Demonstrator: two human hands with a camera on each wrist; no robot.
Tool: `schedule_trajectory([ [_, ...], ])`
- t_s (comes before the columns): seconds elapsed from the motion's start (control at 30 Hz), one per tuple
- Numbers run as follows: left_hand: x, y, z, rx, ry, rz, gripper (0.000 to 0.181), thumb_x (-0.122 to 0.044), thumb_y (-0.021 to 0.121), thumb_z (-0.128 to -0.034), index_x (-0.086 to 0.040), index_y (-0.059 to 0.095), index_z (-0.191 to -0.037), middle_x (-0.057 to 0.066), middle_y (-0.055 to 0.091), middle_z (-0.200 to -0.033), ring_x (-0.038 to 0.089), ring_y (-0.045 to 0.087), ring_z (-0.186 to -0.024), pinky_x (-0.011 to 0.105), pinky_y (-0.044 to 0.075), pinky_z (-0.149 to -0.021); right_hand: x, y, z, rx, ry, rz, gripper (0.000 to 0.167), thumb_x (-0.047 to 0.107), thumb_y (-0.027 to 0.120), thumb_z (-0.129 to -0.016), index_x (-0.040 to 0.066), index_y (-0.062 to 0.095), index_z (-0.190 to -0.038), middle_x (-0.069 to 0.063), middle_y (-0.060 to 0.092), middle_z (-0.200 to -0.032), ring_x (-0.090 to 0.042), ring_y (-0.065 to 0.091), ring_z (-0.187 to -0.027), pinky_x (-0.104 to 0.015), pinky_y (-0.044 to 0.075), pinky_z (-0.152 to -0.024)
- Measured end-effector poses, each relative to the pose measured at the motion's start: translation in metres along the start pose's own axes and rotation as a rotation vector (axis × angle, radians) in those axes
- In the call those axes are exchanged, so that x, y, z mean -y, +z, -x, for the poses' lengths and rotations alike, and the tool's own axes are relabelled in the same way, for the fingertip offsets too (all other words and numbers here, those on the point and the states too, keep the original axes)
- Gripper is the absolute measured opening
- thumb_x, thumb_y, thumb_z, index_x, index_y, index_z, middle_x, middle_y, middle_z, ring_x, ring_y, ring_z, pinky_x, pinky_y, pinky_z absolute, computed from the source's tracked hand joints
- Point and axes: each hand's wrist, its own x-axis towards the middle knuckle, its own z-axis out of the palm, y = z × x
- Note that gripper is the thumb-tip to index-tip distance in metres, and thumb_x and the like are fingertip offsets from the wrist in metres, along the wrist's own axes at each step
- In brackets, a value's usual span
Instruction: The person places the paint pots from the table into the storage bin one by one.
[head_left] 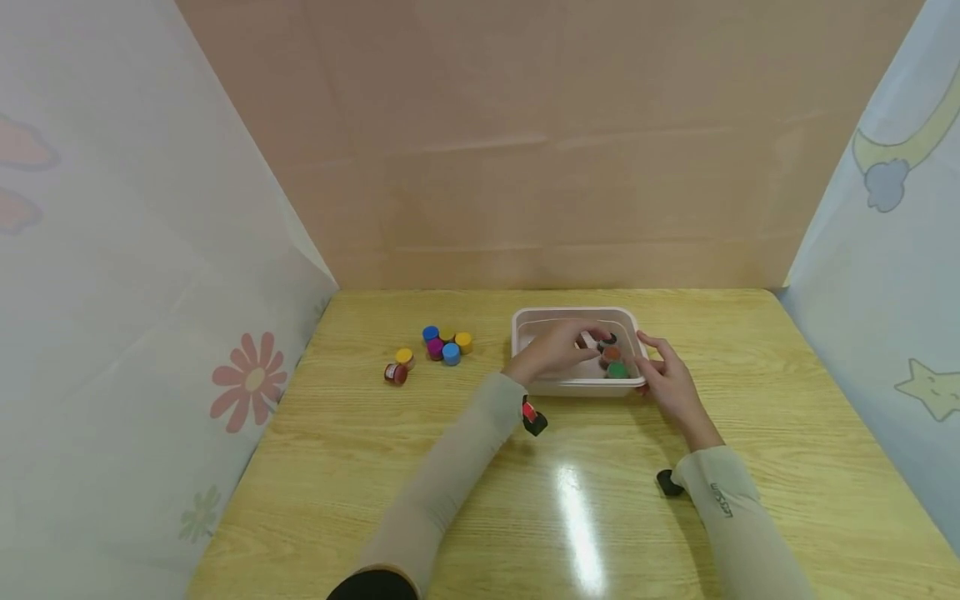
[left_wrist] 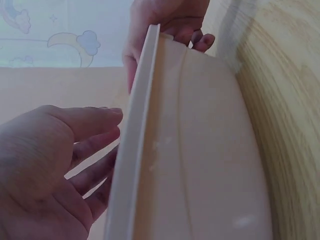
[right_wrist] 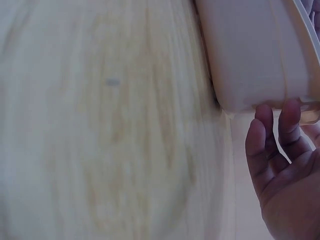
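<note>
A tipped dark-red jar (head_left: 396, 374) bears a label too small to read, left of lidded jars (head_left: 451, 354). The left hand (head_left: 553, 350), fingers apart, hovers over smaller-grouped pots (head_left: 617, 370) inside the white tray (head_left: 570, 389); the right hand (head_left: 673, 387) grips its right end, sleeve (head_left: 723, 492) lettered "Les…".

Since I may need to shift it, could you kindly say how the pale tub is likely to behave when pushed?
The tub looks fairly stiff, its rim straight and walls holding shape. Broad and low, it would probably slide rather than tip. The small jars inside might shift, with bare floor showing beside them.
</note>
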Motion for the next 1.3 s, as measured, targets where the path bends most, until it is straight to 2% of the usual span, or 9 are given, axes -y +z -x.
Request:
schedule_trajectory([
  [0.13,0.003,-0.013,0.009,-0.058,-0.021,-0.009,0.039,-0.011,0.068,-0.1006,-0.011,0.062,-0.139,0.01,0.067,-0.131,0.01,0.064,-0.101,0.014,0.052,-0.083,0.002,0.0,0.0,-0.001,0.009,0.004,0.056,0.029,0.051,-0.11,0.01,0.035,-0.16,-0.036,0.071,-0.104,-0.013,0.064,-0.063,-0.031,0.057,-0.059],
  [0.27,0.008,-0.024,0.017,-0.123,-0.043,-0.012,0.041,-0.011,0.068,-0.1004,-0.012,0.061,-0.14,0.011,0.067,-0.129,0.01,0.065,-0.099,0.014,0.053,-0.084,0.003,0.0,0.0,-0.005,0.022,0.009,0.055,0.029,0.051,-0.11,0.011,0.035,-0.16,-0.037,0.07,-0.107,-0.013,0.064,-0.063,-0.032,0.057,-0.059],
  [0.43,0.016,-0.037,0.027,-0.187,-0.085,-0.027,0.044,-0.015,0.068,-0.101,-0.014,0.058,-0.144,0.01,0.068,-0.127,0.011,0.067,-0.098,0.02,0.056,-0.085,0.002,0.0,0.0,-0.004,0.019,0.004,0.056,0.03,0.05,-0.111,0.011,0.034,-0.161,-0.038,0.069,-0.109,-0.015,0.064,-0.063,-0.032,0.057,-0.058],
  [0.6,0.026,-0.051,0.043,-0.223,-0.131,-0.031,0.045,-0.018,0.067,-0.1021,-0.016,0.056,-0.145,0.011,0.068,-0.128,0.016,0.067,-0.105,0.029,0.057,-0.093,0.002,0.0,-0.001,0.008,0.005,-0.002,0.057,0.03,0.05,-0.111,0.01,0.033,-0.161,-0.037,0.07,-0.106,-0.016,0.064,-0.063,-0.031,0.056,-0.058],
  [0.73,0.039,-0.062,0.058,-0.25,-0.154,-0.026,0.044,-0.017,0.067,-0.1021,-0.015,0.057,-0.145,0.013,0.067,-0.13,0.021,0.067,-0.111,0.037,0.055,-0.1,0.002,0.001,0.0,0.008,0.008,0.003,0.057,0.03,0.049,-0.111,0.011,0.033,-0.162,-0.037,0.07,-0.108,-0.016,0.064,-0.064,-0.03,0.056,-0.058],
  [0.87,0.056,-0.071,0.076,-0.284,-0.191,-0.044,0.044,-0.016,0.068,-0.1014,-0.014,0.057,-0.144,0.01,0.066,-0.13,0.024,0.065,-0.116,0.042,0.053,-0.104,0.001,0.002,-0.001,0.003,0.029,0.012,0.057,0.031,0.049,-0.111,0.011,0.033,-0.162,-0.037,0.069,-0.112,-0.016,0.064,-0.065,-0.03,0.056,-0.059],
  [1.07,0.079,-0.082,0.101,-0.297,-0.265,-0.158,0.045,-0.016,0.071,-0.0992,-0.015,0.059,-0.142,0.007,0.066,-0.133,0.025,0.061,-0.125,0.046,0.049,-0.11,0.0,0.002,-0.002,0.008,0.03,0.003,0.057,0.03,0.048,-0.111,0.012,0.032,-0.162,-0.038,0.068,-0.115,-0.018,0.065,-0.066,-0.03,0.057,-0.06],
  [1.3,0.106,-0.085,0.12,-0.288,-0.265,-0.222,0.046,-0.012,0.074,-0.0953,-0.01,0.062,-0.139,0.011,0.066,-0.132,0.033,0.059,-0.124,0.05,0.05,-0.106,-0.002,0.001,-0.001,0.004,0.033,0.01,0.057,0.031,0.048,-0.111,0.012,0.032,-0.162,-0.037,0.068,-0.118,-0.017,0.065,-0.066,-0.031,0.057,-0.059],
])
